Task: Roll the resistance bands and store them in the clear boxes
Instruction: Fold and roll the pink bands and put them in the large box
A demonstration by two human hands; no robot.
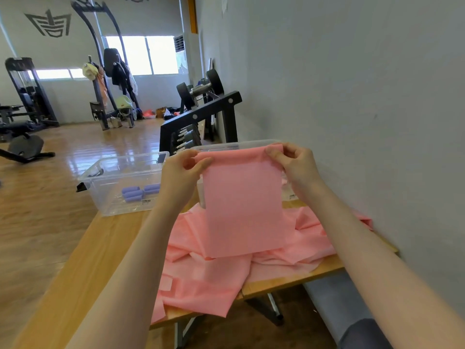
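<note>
Two clear boxes stand on the tabletop (pixel 105 248): the left clear box (pixel 120 187) and the right clear box (pixel 226 146). The left one holds four rolled purple bands (pixel 141 192). Two hands show, and the pink bands (pixel 241 210) lie too tangled to count.

Two bare forearms reach into view from the near edge, with no sleeves, watch, bracelet or rings showing on them. The left hand (pixel 185 170) and the right hand (pixel 295 163) are ungloved, with short, plain fingernails. At the near right corner a leg shows in grey fabric, with a darker grey panel nearest the camera.
</note>
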